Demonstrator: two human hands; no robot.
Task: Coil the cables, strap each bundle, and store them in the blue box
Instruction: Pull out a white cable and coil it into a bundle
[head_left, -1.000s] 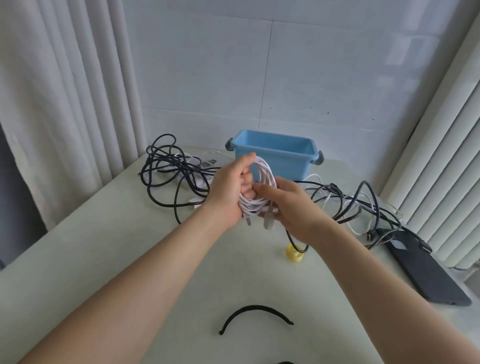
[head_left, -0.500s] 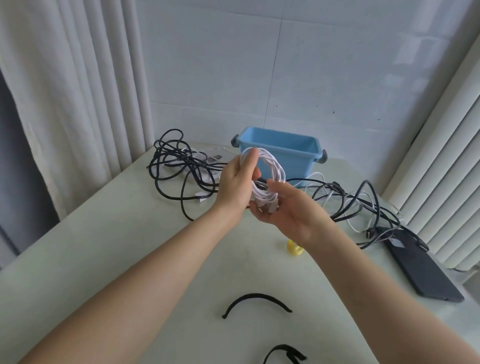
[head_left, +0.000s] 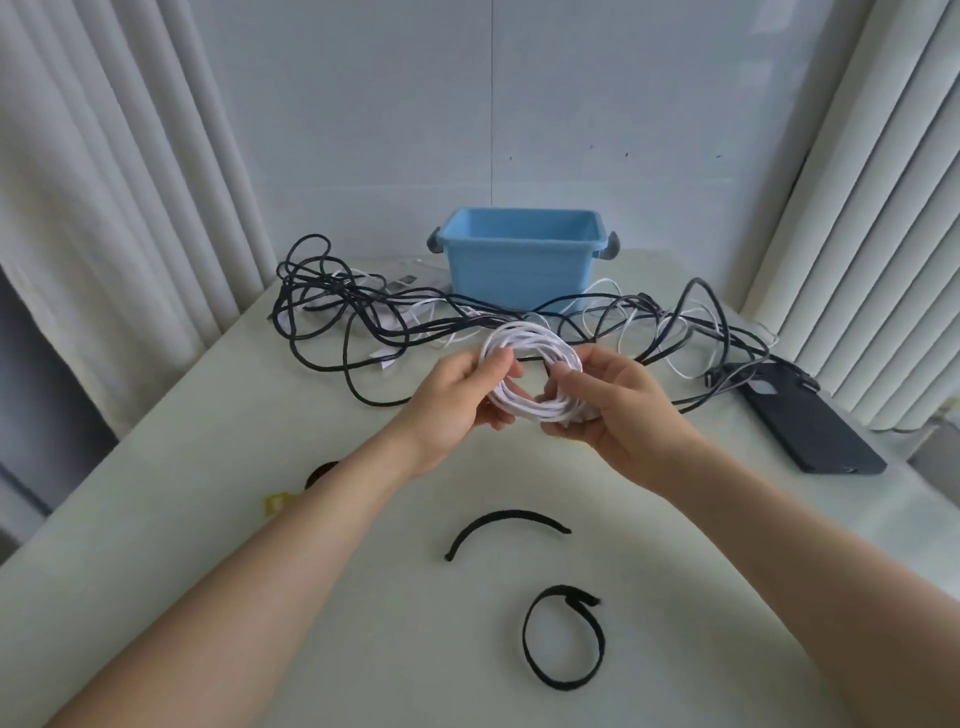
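Pale curtains and a tiled wall are seen behind a whitish table (head_left: 208, 519), where a rectangular blue plastic box (head_left: 519, 265) is set at the far edge amid tangled black and white cables (head_left: 358, 317). A coiled white cable bundle (head_left: 530, 374) is gripped above the table by the left hand (head_left: 457, 405) and right hand (head_left: 608, 410), on opposite sides. Two black fabric straps, one curved (head_left: 506, 525) and one looped (head_left: 563, 644), are laid nearer.

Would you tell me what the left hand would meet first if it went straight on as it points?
Beyond the white cable coil it grips, the left hand would probably meet the right hand; depth is unclear.
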